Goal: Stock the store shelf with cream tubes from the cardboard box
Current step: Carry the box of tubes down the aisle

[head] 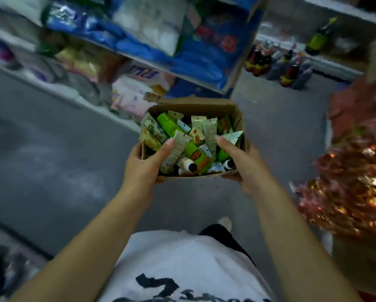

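Item: cardboard box [239, 118], open-topped, held over the floor near the shelf [154, 63]. Contents: cream tubes [209, 131], heaped loose. Left grip [144, 165] and right grip [245, 167] clasp opposite near corners, thumbs inside, probably for level carrying.

The brown corrugated cardboard box [239, 118] looks matt and creased. The green and cream plastic tubes [195, 153] inside shine slightly. The grey concrete floor [52, 160] looks rough.

I cannot read the print on the tubes [178, 147] in the box [239, 118], which hides the fingers of the left hand [143, 166] and right hand [246, 164] beneath it; shelf packs [143, 33], far bottles [287, 68] and the tinsel [346, 192] cut by the right edge are blurred.
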`<state>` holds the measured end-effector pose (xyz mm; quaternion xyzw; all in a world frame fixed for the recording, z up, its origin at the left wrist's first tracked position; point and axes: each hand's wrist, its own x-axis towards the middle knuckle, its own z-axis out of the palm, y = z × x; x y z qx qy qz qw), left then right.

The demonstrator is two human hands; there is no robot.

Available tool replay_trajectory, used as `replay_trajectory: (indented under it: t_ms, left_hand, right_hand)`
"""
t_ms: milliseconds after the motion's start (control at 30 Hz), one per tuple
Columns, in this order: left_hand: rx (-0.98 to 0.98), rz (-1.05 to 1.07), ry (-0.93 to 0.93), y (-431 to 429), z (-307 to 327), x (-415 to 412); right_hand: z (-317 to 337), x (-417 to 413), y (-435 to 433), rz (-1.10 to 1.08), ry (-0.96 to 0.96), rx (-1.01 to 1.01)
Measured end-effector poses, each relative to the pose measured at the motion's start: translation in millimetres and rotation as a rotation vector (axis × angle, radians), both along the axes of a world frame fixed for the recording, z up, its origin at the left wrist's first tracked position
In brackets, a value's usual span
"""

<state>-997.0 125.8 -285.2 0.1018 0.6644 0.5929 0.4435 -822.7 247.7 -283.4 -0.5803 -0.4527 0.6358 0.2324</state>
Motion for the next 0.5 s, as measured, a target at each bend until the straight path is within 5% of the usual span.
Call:
replay_trajectory:
  t_ms: [500]
  left_hand:
    - [-0.048, 0.6, 0.018, 37.9, 3.4, -194.9]
  right_hand:
    - [-22.9, -304.5, 112.2, 0.574, 0.087, -0.028]
